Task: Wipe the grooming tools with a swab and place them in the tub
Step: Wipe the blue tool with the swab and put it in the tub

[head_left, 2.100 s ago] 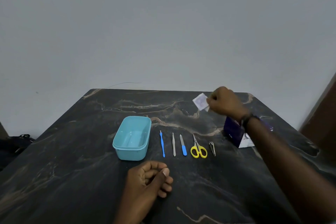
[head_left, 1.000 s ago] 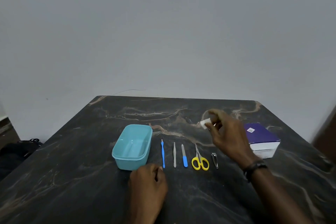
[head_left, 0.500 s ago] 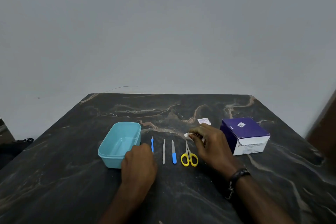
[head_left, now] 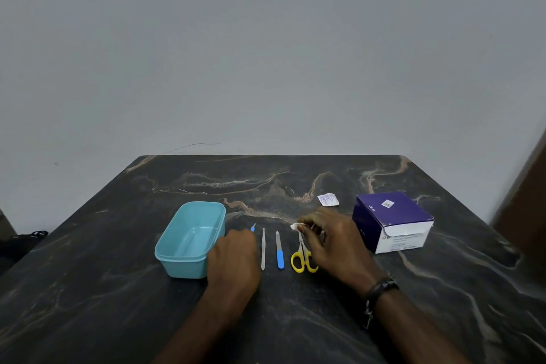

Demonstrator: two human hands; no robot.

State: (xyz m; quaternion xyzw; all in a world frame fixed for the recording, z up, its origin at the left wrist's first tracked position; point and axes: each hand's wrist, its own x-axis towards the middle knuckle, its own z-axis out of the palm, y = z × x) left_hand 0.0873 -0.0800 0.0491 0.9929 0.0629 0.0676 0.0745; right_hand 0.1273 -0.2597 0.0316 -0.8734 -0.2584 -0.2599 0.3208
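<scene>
A teal tub (head_left: 189, 239) stands empty on the dark marble table (head_left: 118, 304). To its right lie a blue cuticle tool (head_left: 253, 227), a thin metal tool (head_left: 263, 248), a blue-handled file (head_left: 279, 251) and yellow scissors (head_left: 302, 260). My left hand (head_left: 233, 257) rests over the blue cuticle tool, covering all but its tip; whether it grips the tool is hidden. My right hand (head_left: 331, 242) pinches a white swab (head_left: 295, 226) just above the scissors' blades and hides the nail clipper.
A purple and white box (head_left: 393, 221) sits at the right. A torn swab wrapper (head_left: 328, 200) lies behind my right hand. A grey wall stands past the table's far edge.
My right hand brought the swab down from near the box to the scissors, leaving the wrapper on the table. My left hand slid forward onto the blue cuticle tool.
</scene>
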